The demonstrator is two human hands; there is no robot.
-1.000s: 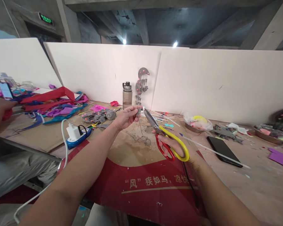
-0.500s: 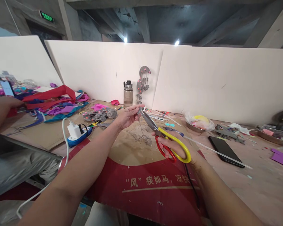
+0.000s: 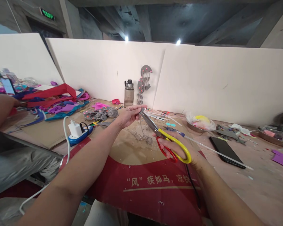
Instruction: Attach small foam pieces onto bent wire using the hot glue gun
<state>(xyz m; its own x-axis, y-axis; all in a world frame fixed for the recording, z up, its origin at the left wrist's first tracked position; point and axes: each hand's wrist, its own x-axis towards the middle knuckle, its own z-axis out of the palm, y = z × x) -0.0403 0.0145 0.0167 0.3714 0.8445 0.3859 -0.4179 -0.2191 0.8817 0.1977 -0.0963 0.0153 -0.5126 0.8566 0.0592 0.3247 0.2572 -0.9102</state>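
Note:
Between the fingertips of my left hand (image 3: 130,116) is a small grey piece (image 3: 141,111), mostly hidden, with grey yarn trailing below it. My right hand (image 3: 173,145) grips scissors (image 3: 186,150) with one yellow and one red handle. Their blade tips touch or lie right beside the grey piece; the blades look closed or nearly so. A loose tangle of grey yarn (image 3: 148,139) lies on the cardboard (image 3: 122,150) beneath my hands. Behind them, a grey moon-shaped hanging ornament (image 3: 146,69) with pink dots is against the white board.
A water bottle (image 3: 129,95) stands at the back. Left are a yarn ball (image 3: 112,112), a blue power strip (image 3: 79,139) with a charger, and coloured scraps (image 3: 58,108) near another person's arm (image 3: 1,108). Right are a phone (image 3: 226,152), a glue gun's clear stick (image 3: 212,149) and a bowl (image 3: 198,128).
The red and yellow handles have closed slightly, and the blades sit a little closer together. The whole view has shifted slightly; both hands stay in nearly the same place.

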